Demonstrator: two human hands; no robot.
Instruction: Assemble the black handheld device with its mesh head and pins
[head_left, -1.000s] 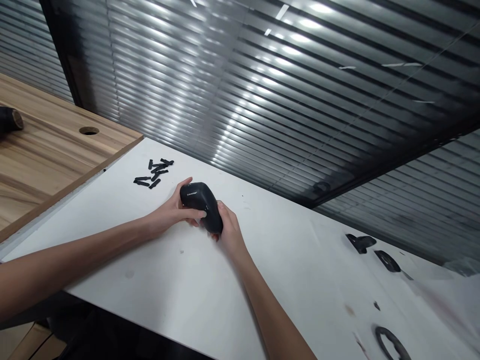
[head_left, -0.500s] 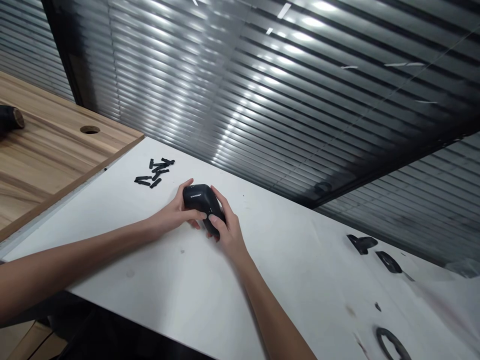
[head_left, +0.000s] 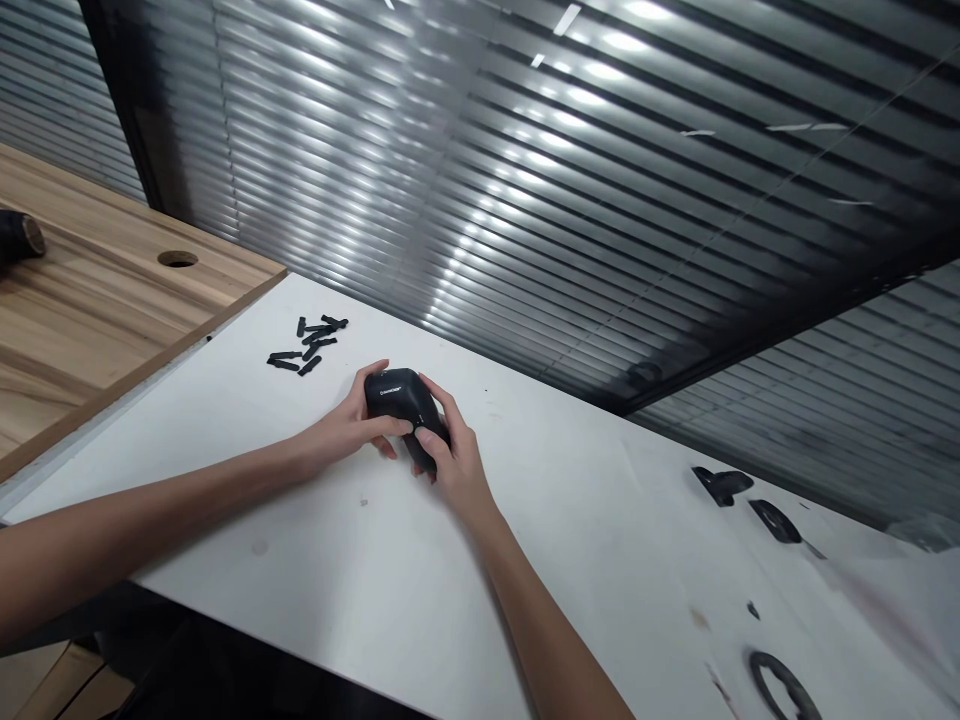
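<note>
Both of my hands hold a black angled handheld device [head_left: 397, 388] with small pale lettering; its exact kind does not show. My left hand [head_left: 352, 418] grips its left end, the thumb lying across the lower side. From the right, my right hand [head_left: 454, 455] is wrapped round the lower end, with its thumb pressed near the bend, close to the left thumb. The device is over the white table [head_left: 315, 560]; I cannot tell whether it touches the surface. Several small black strip-like pieces [head_left: 311, 342] lie loosely beyond my left hand.
A wooden surface [head_left: 97, 290] with a round hole [head_left: 178, 259] adjoins on the left, with a dark roll [head_left: 21, 236] on it. Black curved parts [head_left: 776, 521] and a black ring-like part [head_left: 784, 688] lie at the right. Slatted blinds [head_left: 480, 180] stand behind the table.
Almost nothing differs. The whole view has shifted very slightly, and both hands keep the same hold on the black device.
</note>
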